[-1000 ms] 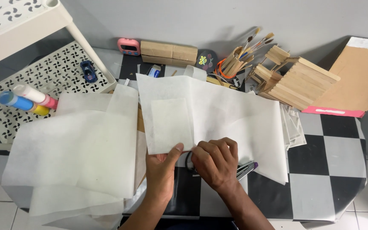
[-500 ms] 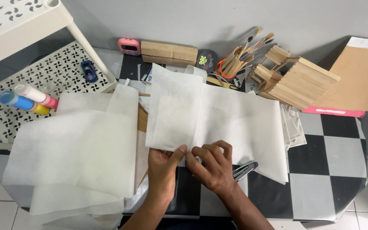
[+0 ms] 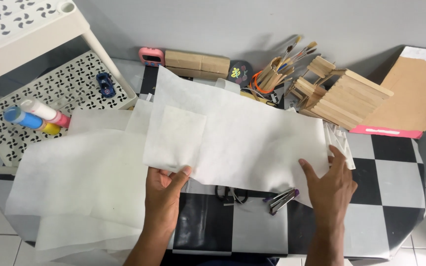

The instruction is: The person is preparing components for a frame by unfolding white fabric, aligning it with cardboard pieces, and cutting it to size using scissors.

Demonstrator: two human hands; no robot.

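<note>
You are spreading the white paper sheet (image 3: 252, 143) over the checkered tabletop (image 3: 390, 162), so the flattening step looks to be in hand. Your left hand (image 3: 163, 194) is pinching its near edge, fingers closed on it; your right hand (image 3: 329, 184) is pressing the right corner, fingers open. Next probably calls for smoothing it clear of the scissors (image 3: 230, 193) and stapler (image 3: 283, 199).

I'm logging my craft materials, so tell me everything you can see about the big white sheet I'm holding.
The white sheet is thin, slightly translucent, like tissue or interfacing fabric, roughly rectangular and spread wide over the checkered table. A smaller, more opaque rectangle shows at its left end, apparently a folded or doubled layer. The left hand pinches its lower left edge; the right hand presses its lower right corner. It overlaps other white sheets on the left, and scissors lie just below its near edge.
</note>
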